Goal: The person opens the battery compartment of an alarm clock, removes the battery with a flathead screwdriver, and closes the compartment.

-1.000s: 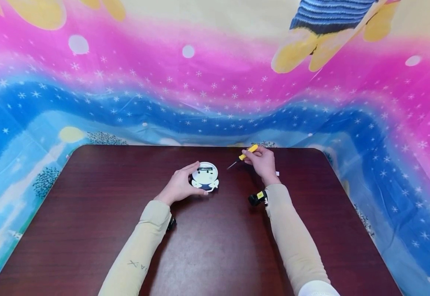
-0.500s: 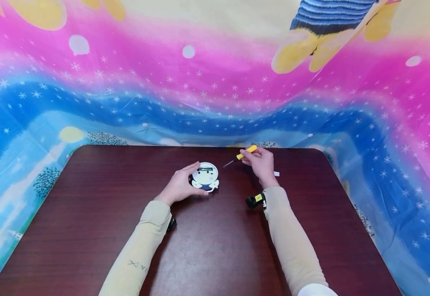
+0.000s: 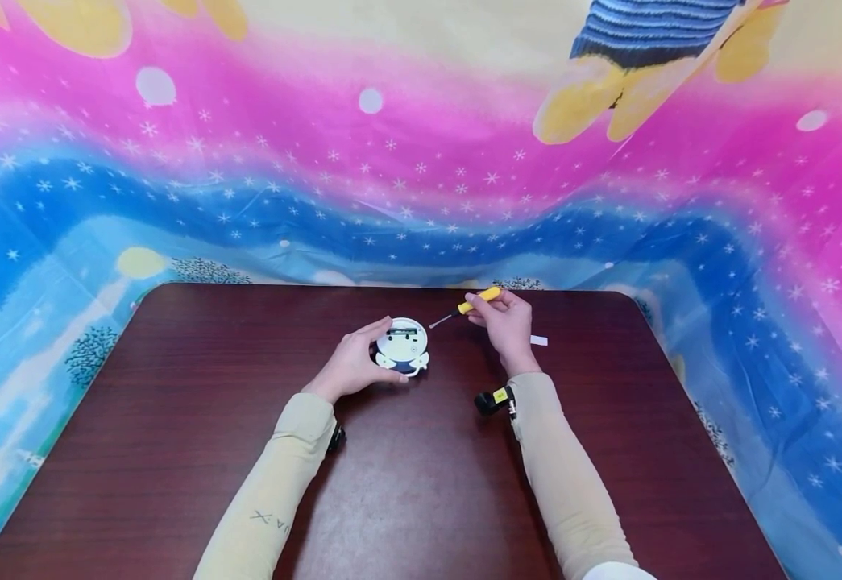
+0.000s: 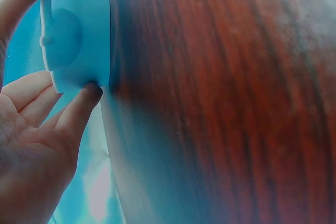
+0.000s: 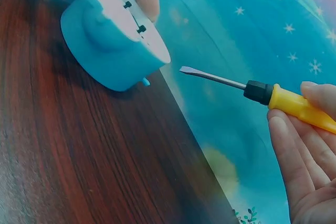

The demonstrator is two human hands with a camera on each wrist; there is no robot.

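Note:
A small round alarm clock (image 3: 408,348) lies on the table with its white back up. A dark slot and small knobs show on that back, and its handle and a bell-shaped bump (image 5: 101,30) show in the right wrist view. My left hand (image 3: 351,360) holds the clock by its side, thumb at the near edge and fingers at the far edge. My right hand (image 3: 511,329) grips the yellow handle of a flat-tipped screwdriver (image 5: 294,103) between thumb and fingers. Its metal tip points at the clock, a short gap from the rim in the right wrist view.
The dark red-brown wooden table (image 3: 406,499) has its back edge just beyond the hands. A small white strip (image 3: 539,340) lies right of the right wrist. Behind the table hangs a colourful printed cloth (image 3: 421,161).
My right hand has moved left, bringing the screwdriver tip closer to the clock; more of the white strip shows now. The left hand and the clock have stayed in place.

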